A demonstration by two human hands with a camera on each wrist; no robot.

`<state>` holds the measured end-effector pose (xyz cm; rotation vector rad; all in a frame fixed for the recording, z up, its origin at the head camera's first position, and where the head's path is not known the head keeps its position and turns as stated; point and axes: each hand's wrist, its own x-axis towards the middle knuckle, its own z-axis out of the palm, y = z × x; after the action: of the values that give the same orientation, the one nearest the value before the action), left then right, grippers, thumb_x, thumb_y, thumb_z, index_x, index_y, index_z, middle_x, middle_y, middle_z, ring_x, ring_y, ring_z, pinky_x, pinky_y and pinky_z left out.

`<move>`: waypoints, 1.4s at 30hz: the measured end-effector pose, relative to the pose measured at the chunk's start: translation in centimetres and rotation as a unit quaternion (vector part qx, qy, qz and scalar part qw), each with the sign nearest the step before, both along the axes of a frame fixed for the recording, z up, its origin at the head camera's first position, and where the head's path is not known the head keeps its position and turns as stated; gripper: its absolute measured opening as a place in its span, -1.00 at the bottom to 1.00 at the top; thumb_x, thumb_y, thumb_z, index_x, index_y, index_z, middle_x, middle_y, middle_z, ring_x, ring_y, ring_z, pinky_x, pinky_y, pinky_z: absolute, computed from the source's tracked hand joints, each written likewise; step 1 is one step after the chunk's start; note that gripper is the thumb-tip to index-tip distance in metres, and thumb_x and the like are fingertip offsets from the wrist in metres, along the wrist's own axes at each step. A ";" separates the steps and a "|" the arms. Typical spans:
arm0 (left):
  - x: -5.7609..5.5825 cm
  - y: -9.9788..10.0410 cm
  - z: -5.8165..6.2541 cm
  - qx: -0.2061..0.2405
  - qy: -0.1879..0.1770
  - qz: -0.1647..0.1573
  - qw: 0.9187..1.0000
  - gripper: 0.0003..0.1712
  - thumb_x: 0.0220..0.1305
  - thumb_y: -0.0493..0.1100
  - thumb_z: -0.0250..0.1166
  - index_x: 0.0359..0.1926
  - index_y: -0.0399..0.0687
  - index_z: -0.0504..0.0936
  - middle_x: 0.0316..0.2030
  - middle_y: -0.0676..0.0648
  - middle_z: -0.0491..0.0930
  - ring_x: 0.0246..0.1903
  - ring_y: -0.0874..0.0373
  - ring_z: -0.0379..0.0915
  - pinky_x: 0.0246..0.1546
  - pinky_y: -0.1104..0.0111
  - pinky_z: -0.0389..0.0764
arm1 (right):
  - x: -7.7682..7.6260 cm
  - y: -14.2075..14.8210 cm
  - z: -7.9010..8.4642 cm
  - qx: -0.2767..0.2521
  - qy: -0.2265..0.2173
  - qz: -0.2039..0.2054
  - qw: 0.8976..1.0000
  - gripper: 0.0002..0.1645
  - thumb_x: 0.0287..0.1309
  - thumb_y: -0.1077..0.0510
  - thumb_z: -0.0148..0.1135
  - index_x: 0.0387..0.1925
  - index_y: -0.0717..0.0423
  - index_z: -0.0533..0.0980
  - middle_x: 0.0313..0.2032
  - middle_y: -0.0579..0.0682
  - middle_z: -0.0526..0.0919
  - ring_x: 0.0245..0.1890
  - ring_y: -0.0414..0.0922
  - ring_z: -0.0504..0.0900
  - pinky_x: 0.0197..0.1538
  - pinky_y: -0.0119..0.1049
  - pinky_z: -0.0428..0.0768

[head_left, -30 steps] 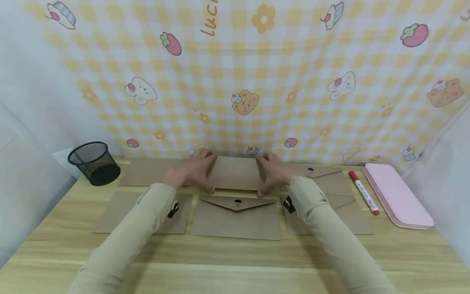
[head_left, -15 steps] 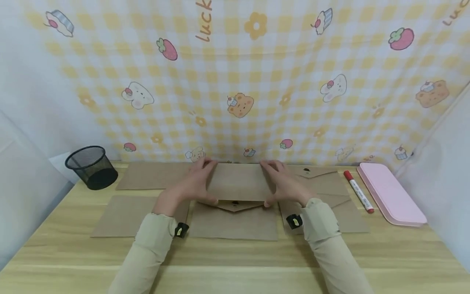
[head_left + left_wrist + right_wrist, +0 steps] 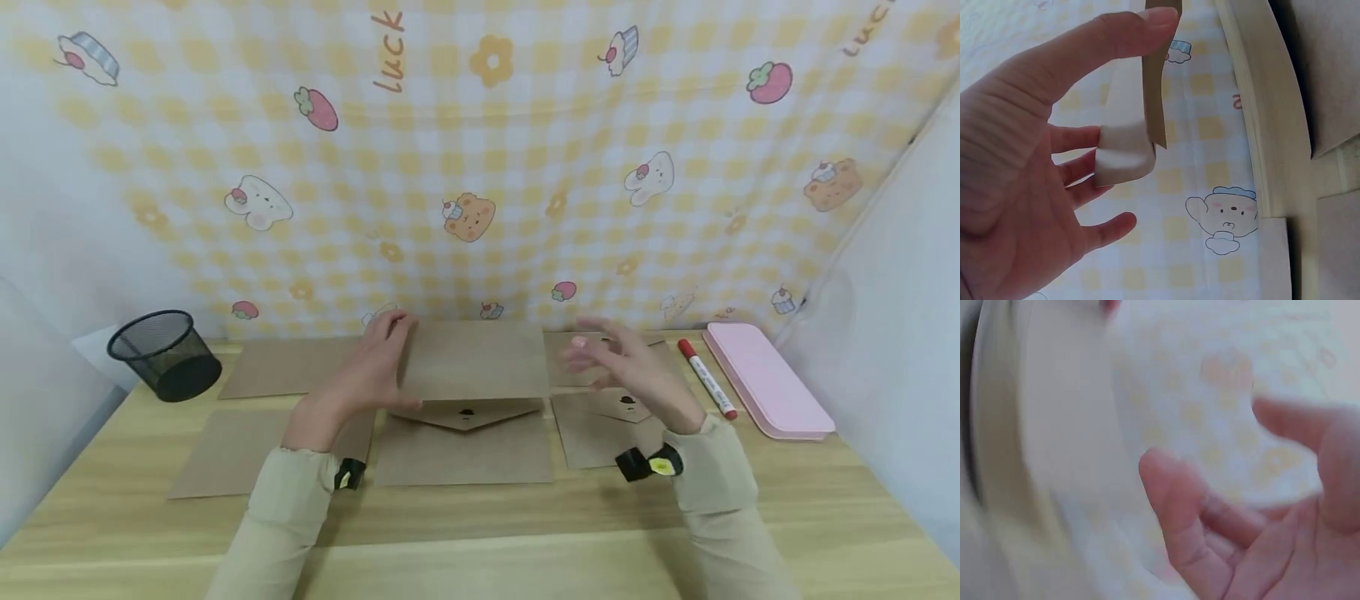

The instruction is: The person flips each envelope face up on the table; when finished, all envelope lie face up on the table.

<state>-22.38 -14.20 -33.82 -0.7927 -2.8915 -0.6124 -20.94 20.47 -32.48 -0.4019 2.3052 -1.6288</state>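
Observation:
My left hand (image 3: 351,379) holds a brown paper envelope (image 3: 474,360) by its left edge, thumb in front and fingers behind. The envelope is lifted in the back middle and overlaps the flap of the front middle envelope (image 3: 465,458). In the left wrist view the thumb lies on the folded end of the held envelope (image 3: 1124,140). My right hand (image 3: 637,367) is apart from it, fingers loosely bent around nothing, above the back right envelope (image 3: 562,367) and front right envelope (image 3: 588,429). The right wrist view is blurred, with that hand (image 3: 1260,550) holding nothing.
More envelopes lie at the back left (image 3: 281,367) and front left (image 3: 232,454). A black mesh pen cup (image 3: 168,354) stands at far left. A red-capped marker (image 3: 707,379) and a pink case (image 3: 768,379) lie at right. A checked cloth (image 3: 465,150) hangs behind.
Both hands drew the held envelope toward the front. The right hand then let go of it and moved right, while the left hand keeps its hold.

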 end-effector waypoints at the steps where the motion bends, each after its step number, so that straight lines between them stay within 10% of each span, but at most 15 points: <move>1: -0.1 0.0 0.1 -0.006 0.008 0.002 1.000 0.27 -0.35 -0.01 0.61 0.34 -0.32 0.08 0.29 -0.32 0.01 0.29 -0.20 -0.13 0.20 -0.05 0.14 | -0.1 -0.1 -0.3 -0.046 -0.041 0.028 0.998 -0.28 0.35 -0.11 -0.07 0.35 0.17 0.02 0.08 0.25 0.49 0.03 0.13 0.50 -0.08 0.05 0.49; 3: -0.1 -0.1 0.3 -0.016 0.025 0.004 1.000 0.27 -0.37 -0.01 0.62 0.33 -0.33 0.09 0.27 -0.33 0.04 0.29 -0.21 -0.12 0.19 -0.06 0.14 | -0.3 -0.6 -1.2 -0.142 -0.141 0.079 0.977 -0.31 0.41 -0.08 -0.20 0.36 0.22 -0.07 0.14 0.26 0.43 0.10 0.09 0.45 0.01 0.02 0.46; 6: -0.2 0.0 0.6 -0.038 0.054 -0.001 0.998 0.28 -0.39 0.03 0.63 0.32 -0.34 0.12 0.25 -0.31 0.11 0.28 -0.21 -0.07 0.21 -0.03 0.13 | -1.1 -1.8 -2.6 -0.266 -0.261 0.126 0.919 -0.22 0.44 -0.09 -0.33 0.37 0.28 -0.36 0.27 0.31 0.22 0.23 0.13 0.30 0.13 -0.10 0.40; 9: -0.2 0.4 0.9 -0.048 0.076 -0.012 0.996 0.29 -0.42 0.07 0.62 0.31 -0.35 0.14 0.23 -0.29 0.16 0.27 -0.18 -0.03 0.25 0.02 0.09 | -1.5 -2.4 -3.7 -0.355 -0.324 0.090 0.872 -0.11 0.42 -0.13 -0.30 0.35 0.28 -0.52 0.32 0.35 0.07 0.28 0.17 0.16 0.11 -0.21 0.42; 19: -0.1 1.4 2.0 -0.043 0.102 -0.023 0.994 0.32 -0.43 0.09 0.62 0.33 -0.31 0.11 0.27 -0.29 0.12 0.29 -0.17 -0.08 0.29 0.06 0.00 | -2.1 -2.2 -4.7 -0.432 -0.369 0.064 0.821 -0.14 0.42 -0.13 -0.28 0.18 0.00 -0.68 0.10 0.27 0.46 0.09 0.08 0.47 -0.12 -0.36 0.56; 24: -0.1 1.6 2.8 -0.033 0.128 -0.028 0.991 0.32 -0.48 0.03 0.64 0.32 -0.30 0.13 0.26 -0.27 0.12 0.31 -0.15 -0.13 0.27 0.04 0.04 | -2.4 -2.1 -4.7 -0.456 -0.369 0.053 0.808 -0.64 0.43 -0.09 -0.29 0.09 0.01 0.06 0.08 0.27 0.47 0.10 0.09 0.47 -0.03 -0.29 0.53; 26: 0.0 1.6 2.9 -0.032 0.133 -0.030 0.990 0.34 -0.49 0.02 0.65 0.34 -0.28 0.11 0.26 -0.25 0.11 0.31 -0.15 -0.13 0.25 0.02 0.06 | -2.4 -2.1 -4.8 -0.470 -0.371 0.049 0.799 -0.67 0.43 -0.09 -0.28 -0.33 0.01 0.27 0.08 0.30 0.46 0.12 0.12 0.44 0.06 -0.26 0.47; 31: 0.1 1.5 2.9 -0.042 0.144 -0.028 0.988 0.39 -0.47 0.03 0.64 0.38 -0.22 0.04 0.30 -0.22 0.07 0.33 -0.15 -0.19 0.23 -0.04 0.08 | -2.1 -2.2 -4.7 -0.492 -0.369 0.033 0.788 -0.52 0.43 -0.07 -0.26 -0.58 0.04 0.29 0.05 0.35 0.47 0.12 0.16 0.44 0.18 -0.25 0.33; 37: 0.8 1.6 2.5 -0.048 0.129 -0.010 0.990 0.49 -0.40 0.08 0.62 0.45 -0.09 -0.17 0.40 -0.22 -0.22 0.37 -0.17 -0.36 0.24 -0.10 -0.02 | -1.3 -2.4 -4.4 -0.482 -0.331 0.001 0.812 -0.76 0.44 -0.04 -0.26 -0.25 0.01 0.05 -0.03 0.34 0.53 0.04 0.13 0.51 0.13 -0.26 0.39; 42: 1.4 0.7 3.4 0.072 0.041 0.031 0.996 0.31 -0.11 0.16 0.47 0.46 0.04 -0.22 0.42 -0.20 -0.42 0.37 -0.16 -0.51 0.25 -0.16 -0.19 | -0.8 -2.6 -4.2 -0.494 -0.284 0.005 0.822 -0.77 0.45 -0.02 -0.28 -0.29 0.03 0.11 -0.07 0.36 0.55 0.00 0.12 0.54 0.00 -0.26 0.52</move>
<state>-20.95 -13.52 -30.38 -0.6887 -2.7507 -0.7519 -21.76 17.89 -36.64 -0.0796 0.9027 -2.4095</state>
